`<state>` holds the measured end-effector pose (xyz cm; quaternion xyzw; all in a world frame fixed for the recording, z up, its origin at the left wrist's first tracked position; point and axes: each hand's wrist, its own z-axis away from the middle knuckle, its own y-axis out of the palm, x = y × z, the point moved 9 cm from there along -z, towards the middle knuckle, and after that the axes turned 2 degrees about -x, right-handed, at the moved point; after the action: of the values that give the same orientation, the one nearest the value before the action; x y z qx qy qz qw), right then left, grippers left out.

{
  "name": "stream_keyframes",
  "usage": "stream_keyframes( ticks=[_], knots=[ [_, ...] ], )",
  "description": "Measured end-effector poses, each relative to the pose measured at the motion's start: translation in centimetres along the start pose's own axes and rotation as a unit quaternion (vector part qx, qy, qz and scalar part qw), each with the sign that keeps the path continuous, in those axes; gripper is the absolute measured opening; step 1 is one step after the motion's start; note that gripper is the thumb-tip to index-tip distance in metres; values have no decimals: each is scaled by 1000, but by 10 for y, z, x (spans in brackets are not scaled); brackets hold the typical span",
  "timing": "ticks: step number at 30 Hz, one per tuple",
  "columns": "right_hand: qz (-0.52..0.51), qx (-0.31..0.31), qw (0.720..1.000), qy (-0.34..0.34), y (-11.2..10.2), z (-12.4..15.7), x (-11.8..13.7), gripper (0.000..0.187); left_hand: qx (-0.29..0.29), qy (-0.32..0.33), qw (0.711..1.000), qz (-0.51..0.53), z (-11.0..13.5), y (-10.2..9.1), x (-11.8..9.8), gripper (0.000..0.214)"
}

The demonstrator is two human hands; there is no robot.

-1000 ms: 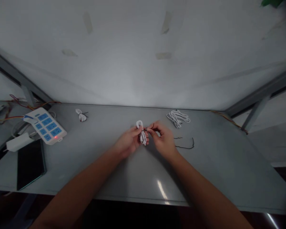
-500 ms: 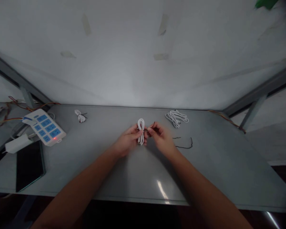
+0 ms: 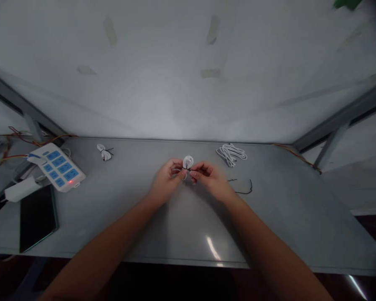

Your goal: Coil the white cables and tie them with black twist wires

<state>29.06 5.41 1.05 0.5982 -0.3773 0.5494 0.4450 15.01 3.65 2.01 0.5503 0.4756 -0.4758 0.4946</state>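
Observation:
A bundled white cable (image 3: 188, 161) is held up between my two hands, its loops standing upward. Across its middle runs a thin black twist tie (image 3: 187, 169). My left hand (image 3: 167, 179) is closed, thumb and fingers pinching at the left side of the bundle where the tie crosses it. From the other side, my right hand (image 3: 208, 177) pinches the tie close against the cable. The lower part of the bundle is mostly hidden by my fingers. To the right of my right hand, more black twist ties (image 3: 246, 192) lie on the grey table (image 3: 285, 217).
A loosely coiled white cable (image 3: 231, 155) lies at the back right. A tied white cable (image 3: 105, 152) rests at the back left. On the left are a power strip (image 3: 61, 167) with a lit red light, a white adapter (image 3: 20, 189) and a dark tablet (image 3: 38, 219).
The cable bundle has turned and sits lower in my fingers, so less of it shows. The black tie now stretches across its front, and my left fingers have shifted to the tie.

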Motion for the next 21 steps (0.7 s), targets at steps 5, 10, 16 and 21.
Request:
stream_keyframes(
  ticks=[5, 10, 16, 21],
  knots=[
    [-49, 6, 999, -3, 2, 2, 5, 33, -16, 12, 1000, 18, 4, 1, -6, 25],
    [-46, 9, 999, -3, 2, 3, 9, 26, -33, 45, 998, 2, 7, -1, -8, 22],
    [-25, 13, 999, 14, 4, 5, 11, 22, -51, 64, 997, -11, 8, -4, -8, 18],
    [4, -7, 1000, 5, 1, 6, 13, 22, -57, 64, 996, -17, 9, -5, -5, 21]
  ],
)
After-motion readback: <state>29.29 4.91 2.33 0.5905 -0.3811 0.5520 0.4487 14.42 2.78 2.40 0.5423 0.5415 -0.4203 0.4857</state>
